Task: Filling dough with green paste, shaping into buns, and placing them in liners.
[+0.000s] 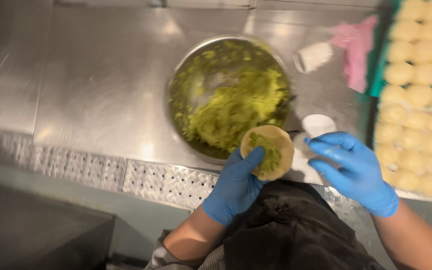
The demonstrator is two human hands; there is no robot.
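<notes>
A: What does the left hand point(236, 182) hold at lower centre of the frame?

B: A round disc of dough point(267, 151), cupped in the blue-gloved palm with the thumb pressed on its face. A smear of green filling point(268, 150) lies on the disc. The disc sits just over the near rim of the metal bowl point(181, 75).

A: And the right hand point(353, 170)?

B: It is at lower right of the frame, also in a blue glove, fingers spread and loosely curled, holding nothing. It hangs just right of the disc, apart from it.

A: What fills the bowl?

B: A mound of green mash point(236, 107), heaped toward the right side, with smears over the left wall. The bowl occupies the centre of the frame on a steel counter point(96, 85).

A: What lies around it?

B: At the right edge, a tray point(376, 80) holds rows of pale dough balls point(418, 95), close-packed. At upper right lies a pink cloth point(356, 47), and left of it a small white object point(313, 56), too blurred to identify. A small white round dish point(318, 123) sits between the bowl and the right hand, with a white patch on the counter below it.

A: Does anything block the view?

B: The disc and left hand cover the bowl's near rim; a dark apron point(291, 230) fills the bottom centre.
</notes>
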